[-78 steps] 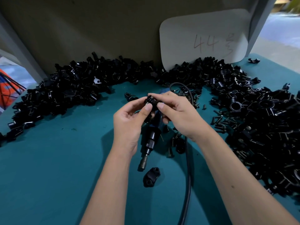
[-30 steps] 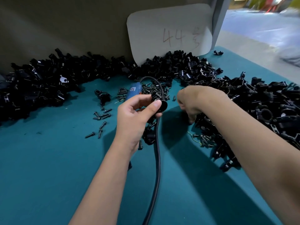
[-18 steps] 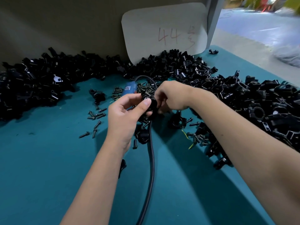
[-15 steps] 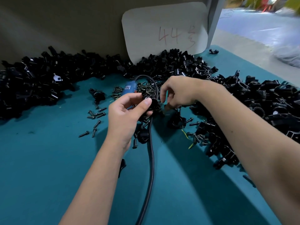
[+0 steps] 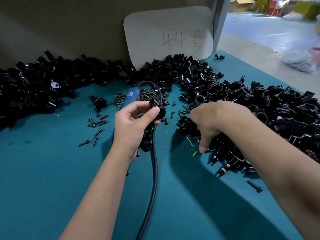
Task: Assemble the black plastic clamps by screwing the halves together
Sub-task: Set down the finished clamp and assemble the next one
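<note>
Head view: a pale card (image 5: 168,37) propped against the back wall bears "44" in red handwriting; the blue screwdriver (image 5: 130,98) carries a small unreadable label. The left hand (image 5: 133,125) pinches a black clamp (image 5: 158,111) between thumb and curled fingers above the teal table (image 5: 52,170). The right hand (image 5: 206,122), fingers curled downward, reaches into the parts pile (image 5: 259,108); its grip cannot be told.

Black clamp (image 5: 158,110) between fingers (image 5: 153,112); blue screwdriver (image 5: 130,98) behind them; teal table (image 5: 52,170) beneath; black cord (image 5: 155,170).
</note>
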Demonstrator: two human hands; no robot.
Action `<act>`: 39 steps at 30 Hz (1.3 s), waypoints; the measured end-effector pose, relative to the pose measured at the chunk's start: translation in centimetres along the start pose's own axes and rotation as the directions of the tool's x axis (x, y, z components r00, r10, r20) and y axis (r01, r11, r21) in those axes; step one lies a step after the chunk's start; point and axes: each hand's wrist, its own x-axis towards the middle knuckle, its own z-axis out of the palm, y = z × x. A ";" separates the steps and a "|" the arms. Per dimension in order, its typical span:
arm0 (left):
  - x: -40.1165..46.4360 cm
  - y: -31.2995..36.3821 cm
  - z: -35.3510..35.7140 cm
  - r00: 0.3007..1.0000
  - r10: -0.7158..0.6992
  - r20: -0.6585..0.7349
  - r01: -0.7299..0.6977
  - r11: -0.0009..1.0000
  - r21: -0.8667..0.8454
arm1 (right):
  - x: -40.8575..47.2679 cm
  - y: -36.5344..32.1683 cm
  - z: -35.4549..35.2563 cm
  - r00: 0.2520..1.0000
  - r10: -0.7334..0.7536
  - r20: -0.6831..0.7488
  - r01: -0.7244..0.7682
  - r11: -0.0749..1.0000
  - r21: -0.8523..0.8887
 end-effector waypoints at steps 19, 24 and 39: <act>-0.7 -0.1 1.0 0.952 -0.208 0.226 0.178 0.973 0.145 | 4.2 2.7 0.7 0.816 0.002 -0.578 0.108 0.982 0.156; -1.0 -0.1 1.5 0.904 -0.220 0.367 0.118 0.952 0.282 | 1.1 2.1 -0.8 0.977 -0.071 -0.199 0.095 0.989 0.111; -0.9 0.1 0.9 0.894 -0.186 0.407 -0.101 0.803 0.588 | 2.2 0.6 1.3 0.983 -0.143 -0.117 0.149 0.988 0.042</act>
